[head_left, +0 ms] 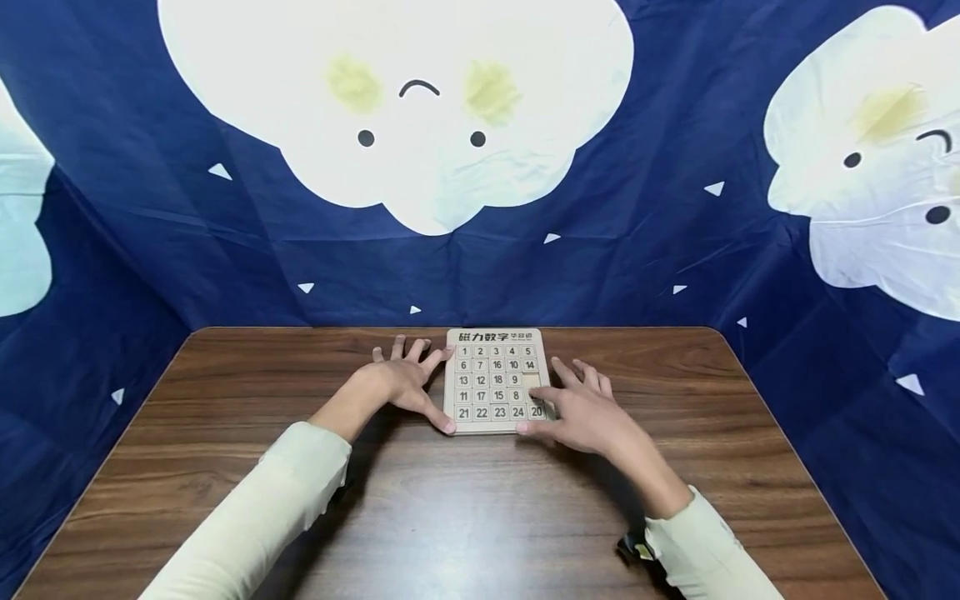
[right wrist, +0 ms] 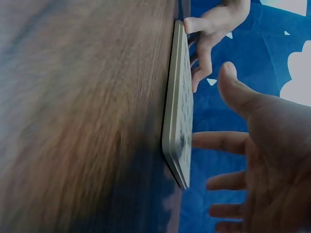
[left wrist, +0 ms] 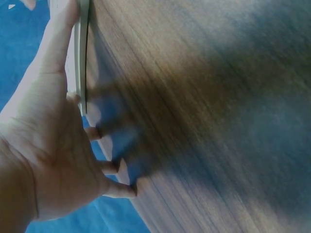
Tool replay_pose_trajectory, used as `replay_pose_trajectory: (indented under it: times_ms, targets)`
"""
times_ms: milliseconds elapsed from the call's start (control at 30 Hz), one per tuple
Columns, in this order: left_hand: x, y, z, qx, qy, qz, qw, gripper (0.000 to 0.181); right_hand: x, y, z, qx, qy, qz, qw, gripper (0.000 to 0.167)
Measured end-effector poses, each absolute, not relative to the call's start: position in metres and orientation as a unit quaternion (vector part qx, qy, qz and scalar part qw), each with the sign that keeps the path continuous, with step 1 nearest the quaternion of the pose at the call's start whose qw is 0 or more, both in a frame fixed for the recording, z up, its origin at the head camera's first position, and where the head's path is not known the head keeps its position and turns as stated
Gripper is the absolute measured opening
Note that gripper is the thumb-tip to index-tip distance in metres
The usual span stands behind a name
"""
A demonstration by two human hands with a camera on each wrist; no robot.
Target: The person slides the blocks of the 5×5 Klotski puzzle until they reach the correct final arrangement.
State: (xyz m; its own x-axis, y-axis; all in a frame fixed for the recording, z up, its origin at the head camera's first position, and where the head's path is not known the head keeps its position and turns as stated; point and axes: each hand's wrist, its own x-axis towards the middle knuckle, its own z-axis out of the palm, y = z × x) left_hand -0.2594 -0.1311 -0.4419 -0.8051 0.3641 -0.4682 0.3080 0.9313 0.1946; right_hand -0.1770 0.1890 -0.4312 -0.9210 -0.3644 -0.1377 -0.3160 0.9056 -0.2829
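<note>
A pale number-tile board (head_left: 497,429) lies flat near the table's far edge, with printed characters on top. Its one bare slot (head_left: 531,380) is in the third row at the right, under the 14 tile. My left hand (head_left: 401,381) touches the board's left side with thumb and index finger, the other fingers spread; the left wrist view shows the board's edge (left wrist: 83,58) at the thumb. Above the lower right tiles, my right hand (head_left: 588,414) has its index fingertip on the right column and its thumb near the bottom edge. The right wrist view shows its fingers (right wrist: 226,182) extended.
The brown wooden table (head_left: 435,517) spreads around the board. Behind it and at both sides hangs a dark blue cloth (head_left: 360,283) with white clouds and small triangles. A dark strap with a device (head_left: 636,548) sits at the right sleeve.
</note>
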Motion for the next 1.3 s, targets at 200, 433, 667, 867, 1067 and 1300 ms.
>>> replay_pose_trajectory:
  times_ms: [200, 433, 667, 867, 1067, 1300]
  targets:
    - [-0.260, -0.132, -0.444, 0.179, 0.948, 0.052, 0.259, 0.153, -0.192, 0.179, -0.439, -0.195, 0.967, -0.133, 0.093, 0.078]
    - [-0.259, -0.133, -0.443, 0.192, 0.948, 0.041, 0.251, 0.153, -0.191, 0.197, -0.442, -0.162, 0.977, -0.116, 0.080, 0.074]
    - [-0.255, -0.139, -0.446, 0.220, 0.950, 0.017, 0.222, 0.147, -0.191, 0.184, -0.448, -0.200, 0.969, -0.131, 0.053, 0.074]
    - [-0.254, -0.139, -0.449, 0.226, 0.950, 0.018, 0.213, 0.145, -0.192, 0.183, -0.447, -0.171, 0.975, -0.117, 0.079, 0.077]
    - [-0.256, -0.139, -0.451, 0.222, 0.952, 0.024, 0.210, 0.146, -0.187, 0.190, -0.442, -0.152, 0.982, -0.094, 0.056, 0.073]
    - [-0.256, -0.140, -0.449, 0.217, 0.952, 0.030, 0.213, 0.147, -0.175, 0.176, -0.440, -0.180, 0.974, -0.108, 0.088, 0.078]
